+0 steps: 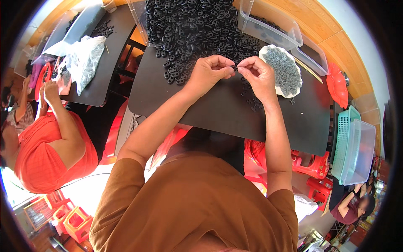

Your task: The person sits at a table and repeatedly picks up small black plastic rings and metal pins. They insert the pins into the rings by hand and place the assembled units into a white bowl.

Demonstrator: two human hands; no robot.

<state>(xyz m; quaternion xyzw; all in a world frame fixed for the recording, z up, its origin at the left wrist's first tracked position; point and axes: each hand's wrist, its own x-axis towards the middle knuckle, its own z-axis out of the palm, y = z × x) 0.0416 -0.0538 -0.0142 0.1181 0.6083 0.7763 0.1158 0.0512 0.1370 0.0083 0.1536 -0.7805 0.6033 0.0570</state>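
Note:
My left hand and my right hand meet fingertip to fingertip above a black table. Between the pinched fingers sits a small black ring-shaped part; both hands grip it. Just beyond the hands lies a large heap of the same black parts, spreading from the far edge of the table. To the right of my right hand stands a white dish filled with small grey pieces. A few loose black parts lie below my right hand.
Clear plastic bins stand at the far right of the table. A green basket and a clear tub sit at the right edge. A person in an orange top works at a second black table on the left. Red stools stand below.

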